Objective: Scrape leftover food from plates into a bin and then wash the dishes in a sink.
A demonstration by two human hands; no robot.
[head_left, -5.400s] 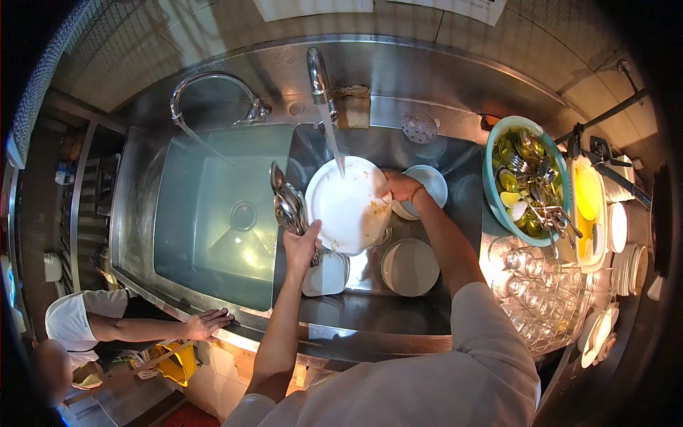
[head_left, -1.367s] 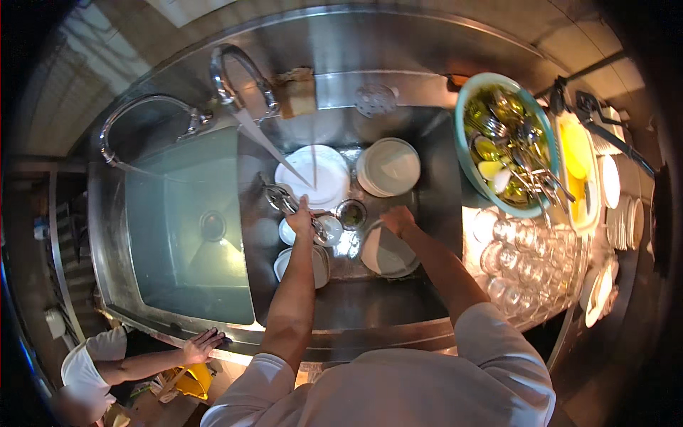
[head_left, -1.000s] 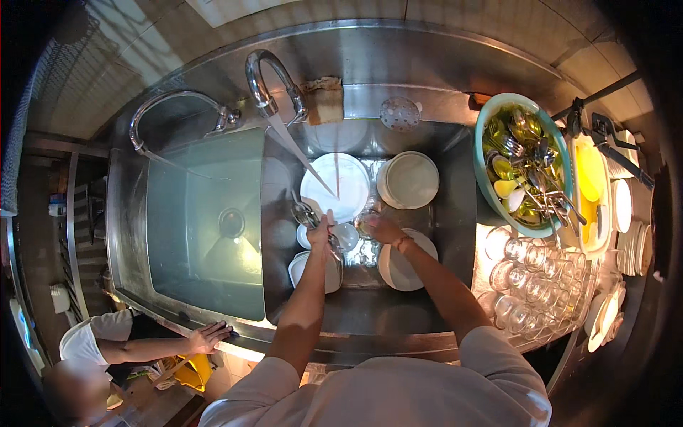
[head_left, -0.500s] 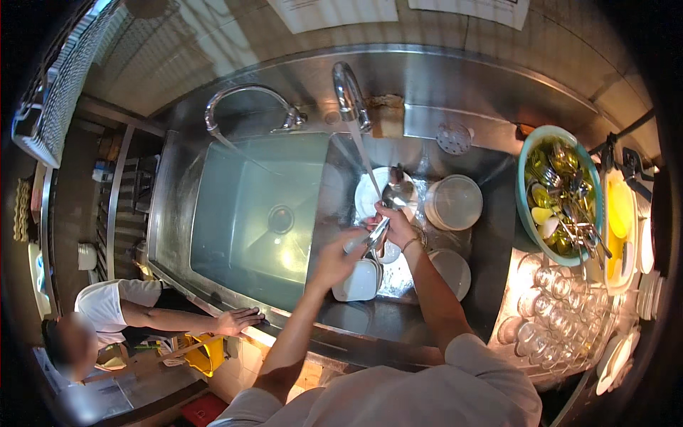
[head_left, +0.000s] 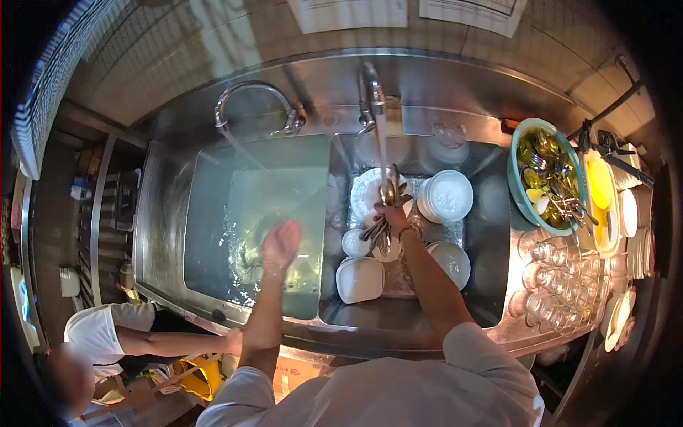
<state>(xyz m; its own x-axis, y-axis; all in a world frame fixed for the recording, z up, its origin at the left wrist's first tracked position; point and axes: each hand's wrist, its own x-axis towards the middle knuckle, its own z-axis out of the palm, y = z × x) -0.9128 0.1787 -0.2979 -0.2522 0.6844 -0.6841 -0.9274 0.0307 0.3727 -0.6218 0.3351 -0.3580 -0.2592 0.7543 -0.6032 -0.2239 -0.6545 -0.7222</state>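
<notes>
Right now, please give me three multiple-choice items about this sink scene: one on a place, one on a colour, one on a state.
1. Where is the right hand?
A. under the tap stream
B. over the glasses
C. on the counter edge

2. What colour is the bowl rim holding cutlery at the right?
A. red
B. green
C. black

3. How is the left hand?
A. gripping a plate
B. holding a sponge
C. open and empty over the water-filled basin

Answers: 1 A, it holds a bundle of cutlery there; 2 B, rim looks green; 3 C, fingers hold nothing.

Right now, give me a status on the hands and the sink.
Right hand grips cutlery bundle under running tap. Left hand empty, over water-filled basin. Plates, bowls stacked below.
</notes>
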